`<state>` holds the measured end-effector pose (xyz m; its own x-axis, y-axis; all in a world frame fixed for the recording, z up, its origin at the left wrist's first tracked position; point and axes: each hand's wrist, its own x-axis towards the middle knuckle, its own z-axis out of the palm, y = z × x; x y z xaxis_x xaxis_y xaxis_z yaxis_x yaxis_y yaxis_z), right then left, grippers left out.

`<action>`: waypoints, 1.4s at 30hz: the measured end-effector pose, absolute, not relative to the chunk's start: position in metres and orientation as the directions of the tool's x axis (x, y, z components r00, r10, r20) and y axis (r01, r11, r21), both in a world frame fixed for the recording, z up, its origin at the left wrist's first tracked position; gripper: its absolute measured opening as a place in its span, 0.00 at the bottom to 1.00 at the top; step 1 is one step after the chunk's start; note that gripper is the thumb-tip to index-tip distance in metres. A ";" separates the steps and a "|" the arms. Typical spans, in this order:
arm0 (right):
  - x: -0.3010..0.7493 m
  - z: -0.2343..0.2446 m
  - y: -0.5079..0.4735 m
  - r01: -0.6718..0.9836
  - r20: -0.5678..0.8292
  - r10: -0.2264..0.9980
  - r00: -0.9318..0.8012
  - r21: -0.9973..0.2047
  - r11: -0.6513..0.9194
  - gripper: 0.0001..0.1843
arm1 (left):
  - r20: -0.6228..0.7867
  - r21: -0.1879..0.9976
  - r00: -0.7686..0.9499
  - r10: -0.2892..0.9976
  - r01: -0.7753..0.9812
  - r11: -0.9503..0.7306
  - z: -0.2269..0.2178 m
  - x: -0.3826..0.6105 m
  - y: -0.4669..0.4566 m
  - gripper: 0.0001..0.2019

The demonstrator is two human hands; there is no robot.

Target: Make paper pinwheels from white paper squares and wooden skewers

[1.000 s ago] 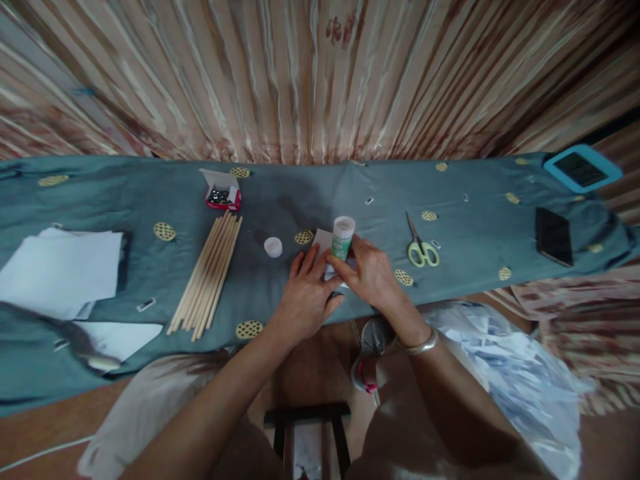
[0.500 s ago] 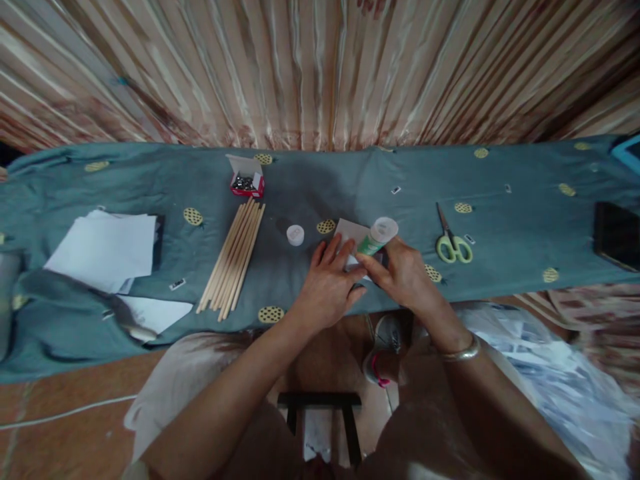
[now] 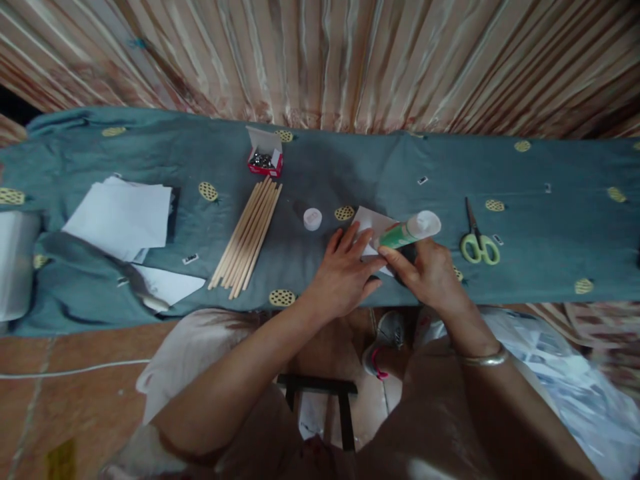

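My right hand (image 3: 429, 272) is closed round a green and white glue stick (image 3: 411, 230), tilted with its white end up to the right. The stick's lower end is over a small piece of white paper (image 3: 373, 223). Fingers spread, my left hand (image 3: 345, 275) lies flat on that paper's left and near part. Both hands cover some of the sheet. A round white cap (image 3: 313, 219) sits on the cloth to the left of the paper.
A bundle of wooden sticks (image 3: 247, 237) lies left of the cap, below an open red box of small metal pieces (image 3: 265, 160). Green-handled scissors (image 3: 479, 248) are at right. Stacked white paper (image 3: 125, 217) and a white container (image 3: 17, 267) are at far left.
The view has shifted, so the table's things sit further right and slightly higher. The glue stick leans further over to the right. My left hand still presses the paper.
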<state>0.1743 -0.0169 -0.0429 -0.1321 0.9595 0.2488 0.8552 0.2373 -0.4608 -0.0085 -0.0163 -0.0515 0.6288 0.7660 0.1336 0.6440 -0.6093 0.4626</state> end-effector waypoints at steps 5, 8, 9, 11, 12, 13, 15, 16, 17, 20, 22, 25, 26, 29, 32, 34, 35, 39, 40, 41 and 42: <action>0.176 -0.046 -0.018 0.868 0.244 0.966 -0.086 -0.457 0.193 0.24 | 0.162 0.464 0.625 0.764 0.635 -0.617 -0.054 -0.008 -0.017 0.17; 0.175 -0.045 -0.018 0.851 0.240 0.968 -0.077 -0.489 0.190 0.24 | 0.167 0.461 0.624 0.763 0.635 -0.620 -0.055 -0.008 -0.017 0.18; 0.175 -0.045 -0.018 0.846 0.235 0.969 -0.078 -0.499 0.189 0.24 | 0.169 0.458 0.625 0.762 0.634 -0.623 -0.055 -0.008 -0.017 0.18; 0.174 -0.044 -0.017 0.843 0.222 0.972 -0.074 -0.507 0.180 0.23 | 0.170 0.453 0.629 0.759 0.634 -0.627 -0.055 -0.008 -0.017 0.18; 0.174 -0.043 -0.017 0.845 0.218 0.973 -0.070 -0.505 0.174 0.22 | 0.169 0.452 0.629 0.759 0.635 -0.627 -0.055 -0.008 -0.017 0.18; 0.174 -0.043 -0.016 0.848 0.217 0.974 -0.064 -0.502 0.168 0.22 | 0.168 0.452 0.628 0.760 0.636 -0.625 -0.055 -0.008 -0.017 0.18; 0.174 -0.043 -0.015 0.854 0.213 0.976 -0.052 -0.496 0.153 0.21 | 0.165 0.454 0.626 0.762 0.638 -0.622 -0.055 -0.008 -0.017 0.18; 0.174 -0.043 -0.015 0.855 0.211 0.976 -0.046 -0.498 0.148 0.21 | 0.166 0.454 0.625 0.763 0.639 -0.621 -0.055 -0.008 -0.017 0.18; 0.173 -0.043 -0.014 0.853 0.207 0.977 -0.044 -0.501 0.145 0.21 | 0.168 0.454 0.624 0.763 0.638 -0.622 -0.056 -0.007 -0.017 0.18; 0.173 -0.042 -0.013 0.854 0.210 0.977 -0.038 -0.501 0.141 0.21 | 0.170 0.457 0.624 0.763 0.636 -0.622 -0.056 -0.007 -0.017 0.17; 0.173 -0.042 -0.012 0.862 0.219 0.975 -0.029 -0.489 0.135 0.22 | 0.167 0.458 0.624 0.763 0.636 -0.621 -0.056 -0.007 -0.017 0.17; 0.172 -0.042 -0.011 0.865 0.209 0.978 -0.025 -0.485 0.126 0.21 | 0.163 0.454 0.627 0.762 0.638 -0.622 -0.055 -0.007 -0.017 0.17; 0.172 -0.042 -0.010 0.863 0.206 0.978 -0.028 -0.489 0.128 0.21 | 0.162 0.453 0.627 0.762 0.639 -0.622 -0.055 -0.007 -0.017 0.17; 0.171 -0.041 -0.009 0.851 0.218 0.975 -0.039 -0.504 0.147 0.22 | 0.165 0.458 0.624 0.764 0.638 -0.620 -0.054 -0.008 -0.017 0.17; 0.170 -0.040 -0.007 0.847 0.218 0.975 -0.041 -0.510 0.149 0.21 | 0.160 0.468 0.622 0.767 0.636 -0.613 -0.053 -0.008 -0.018 0.17; 0.169 -0.039 -0.006 0.850 0.208 0.977 -0.037 -0.508 0.140 0.21 | 0.149 0.473 0.622 0.769 0.637 -0.608 -0.052 -0.008 -0.017 0.16; 0.169 -0.039 -0.006 0.851 0.204 0.978 -0.036 -0.508 0.137 0.20 | 0.145 0.475 0.623 0.769 0.638 -0.606 -0.051 -0.007 -0.017 0.16; 0.167 -0.038 -0.005 0.857 0.208 0.977 -0.040 -0.496 0.141 0.19 | 0.141 0.476 0.624 0.769 0.638 -0.605 -0.050 -0.007 -0.017 0.16; 0.167 -0.038 -0.004 0.860 0.215 0.976 -0.044 -0.489 0.147 0.19 | 0.144 0.476 0.624 0.768 0.637 -0.606 -0.050 -0.007 -0.017 0.16; 0.166 -0.038 -0.004 0.863 0.221 0.974 -0.051 -0.481 0.154 0.19 | 0.147 0.477 0.623 0.768 0.636 -0.607 -0.050 -0.007 -0.017 0.16; 0.166 -0.038 -0.003 0.866 0.228 0.972 -0.057 -0.473 0.162 0.19 | 0.150 0.477 0.623 0.768 0.634 -0.608 -0.050 -0.007 -0.017 0.16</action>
